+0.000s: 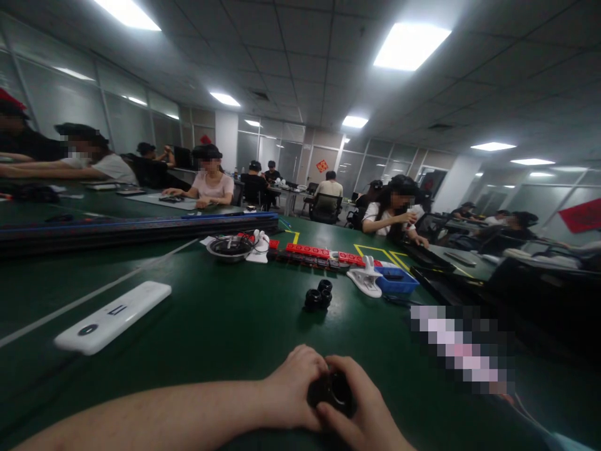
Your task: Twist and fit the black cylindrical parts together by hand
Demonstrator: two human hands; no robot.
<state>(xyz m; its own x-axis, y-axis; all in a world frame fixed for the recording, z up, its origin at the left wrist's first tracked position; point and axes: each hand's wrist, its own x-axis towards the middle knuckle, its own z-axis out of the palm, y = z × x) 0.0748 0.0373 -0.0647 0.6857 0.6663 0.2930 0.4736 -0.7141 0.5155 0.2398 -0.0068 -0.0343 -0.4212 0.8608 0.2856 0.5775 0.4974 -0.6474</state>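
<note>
Low over the green table (211, 344), my left hand (298, 385) and my right hand (364, 407) come together around a glossy black round piece (339, 393). The fingers of my left hand are closed on its left side and partly hidden behind it. My right thumb and fingers curve round its right side. The piece has a rounded rim, but its exact kind cannot be made out. Beyond my hands, a small cluster of similar black round pieces (319, 296) stands on the table, apart from both hands.
A white oblong device (115, 316) lies at left. Further back are a dish (229, 248) with black cable, red strips (307, 252), a white clip-like stand (366, 279) and a blue bin (397, 280). Black trays (441, 282) lie at right. Other people sit around.
</note>
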